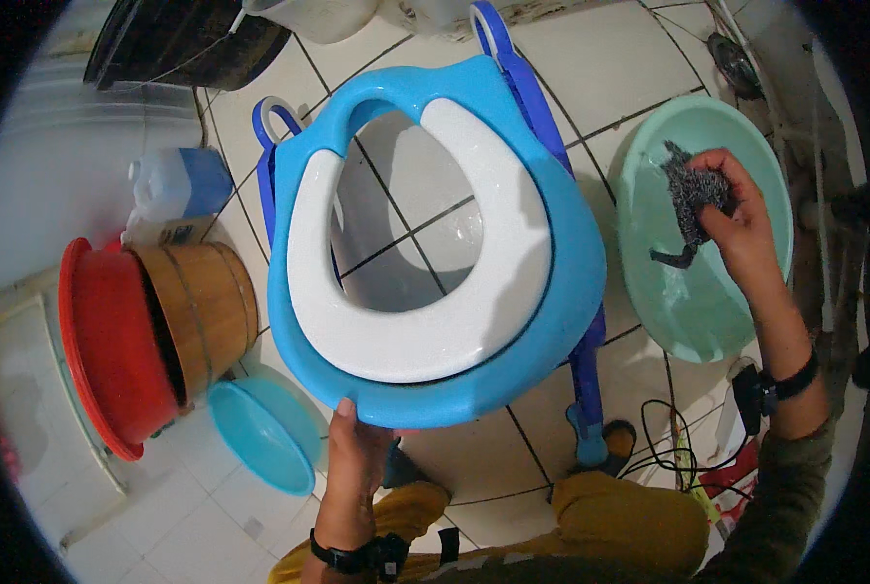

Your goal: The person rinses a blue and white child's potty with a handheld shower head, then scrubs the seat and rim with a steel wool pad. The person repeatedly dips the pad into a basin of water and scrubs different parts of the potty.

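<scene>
In front of me stands a child's potty seat (435, 336), a white padded ring on a light-blue base with dark-blue side legs. My left hand (352, 462) grips its near edge, thumb on top; the other fingers are mostly hidden beneath. Off to the right, my right hand (746, 219) pinches a crumpled dark-grey cloth (696, 200) above a pale-green oval basin (649, 282). A thin end of the cloth hangs down toward the basin. Through the ring's opening the floor tiles show.
At left, a red basin (113, 350) leans on its side against a wooden bucket (206, 307), with a turquoise basin (264, 438) nearer. A jug of blue liquid (186, 182) stands behind them. Black cables (659, 448) lie below the green basin. Dark tub (186, 44) at far left.
</scene>
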The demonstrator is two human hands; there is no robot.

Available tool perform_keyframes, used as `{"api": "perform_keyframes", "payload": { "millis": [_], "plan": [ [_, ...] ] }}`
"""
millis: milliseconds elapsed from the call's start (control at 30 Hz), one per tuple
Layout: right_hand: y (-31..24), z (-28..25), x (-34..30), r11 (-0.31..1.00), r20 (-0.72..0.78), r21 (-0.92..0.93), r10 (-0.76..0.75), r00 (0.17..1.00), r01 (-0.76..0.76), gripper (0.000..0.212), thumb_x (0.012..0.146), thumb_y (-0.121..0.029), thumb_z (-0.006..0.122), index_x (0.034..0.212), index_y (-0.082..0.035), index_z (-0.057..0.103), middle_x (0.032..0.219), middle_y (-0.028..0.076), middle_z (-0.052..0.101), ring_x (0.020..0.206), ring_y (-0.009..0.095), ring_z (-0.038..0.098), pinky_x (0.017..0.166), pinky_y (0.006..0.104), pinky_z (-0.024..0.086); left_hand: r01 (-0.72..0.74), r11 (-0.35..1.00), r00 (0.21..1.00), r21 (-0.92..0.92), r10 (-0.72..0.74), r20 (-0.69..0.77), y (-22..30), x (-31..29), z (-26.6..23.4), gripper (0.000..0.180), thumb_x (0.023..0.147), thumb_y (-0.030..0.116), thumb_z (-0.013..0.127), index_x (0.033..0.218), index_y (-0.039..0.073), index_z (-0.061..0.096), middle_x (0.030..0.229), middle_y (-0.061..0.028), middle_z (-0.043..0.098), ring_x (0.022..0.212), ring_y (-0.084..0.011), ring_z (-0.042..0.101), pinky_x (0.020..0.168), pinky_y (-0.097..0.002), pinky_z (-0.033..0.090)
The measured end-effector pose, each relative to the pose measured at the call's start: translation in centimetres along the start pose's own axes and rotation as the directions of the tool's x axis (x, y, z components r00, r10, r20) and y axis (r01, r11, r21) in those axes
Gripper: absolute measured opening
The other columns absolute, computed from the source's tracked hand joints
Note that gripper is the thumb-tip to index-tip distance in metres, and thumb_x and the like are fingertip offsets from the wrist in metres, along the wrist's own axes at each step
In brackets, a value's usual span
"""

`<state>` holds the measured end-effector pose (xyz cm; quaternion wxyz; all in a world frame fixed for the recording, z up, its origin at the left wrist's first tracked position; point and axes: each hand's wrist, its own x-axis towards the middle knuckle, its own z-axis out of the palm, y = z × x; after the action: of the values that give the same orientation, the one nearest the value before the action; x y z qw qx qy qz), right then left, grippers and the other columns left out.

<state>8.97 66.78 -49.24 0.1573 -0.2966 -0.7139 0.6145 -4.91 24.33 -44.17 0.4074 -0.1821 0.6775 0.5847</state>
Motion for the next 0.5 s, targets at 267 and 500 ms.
{"api": "perform_keyframes", "payload": {
  "millis": [267, 500],
  "plan": [
    [-9.0, 14.1, 1.0, 0.526, 0.755, -0.539, -0.043, 0.654, 0.657, 0.035, 0.075, -0.009, 0.069, 0.109, -0.011, 0.061, 0.110, 0.016, 0.055, 0.092, 0.033, 0.063, 0.075, 0.0386, 0.055, -0.054, 0.995, 0.999, -0.086, 0.053, -0.012, -1.3, 0.6, 0.2, 0.079, 0.090, 0.059, 0.052, 0.141, 0.002, 0.033, 0.134, -0.0174, 0.051, 0.115, -0.0332, 0.058, 0.087, -0.0464, 0.054],
    [-11.0, 26.9, 0.7, 0.719, 0.791, -0.485, 0.117, 0.601, 0.498, 0.020, 0.084, -0.009, 0.059, 0.101, 0.002, 0.060, 0.091, 0.018, 0.061, 0.084, 0.038, 0.066, 0.071, 0.0428, 0.056, -0.072, 0.991, 0.997, -0.113, 0.075, 0.024, -0.7, 0.3, 0.8, 0.067, 0.096, 0.051, 0.051, 0.141, 0.007, 0.031, 0.131, -0.0130, 0.050, 0.109, -0.0284, 0.058, 0.080, -0.0432, 0.055]
  ]
}}
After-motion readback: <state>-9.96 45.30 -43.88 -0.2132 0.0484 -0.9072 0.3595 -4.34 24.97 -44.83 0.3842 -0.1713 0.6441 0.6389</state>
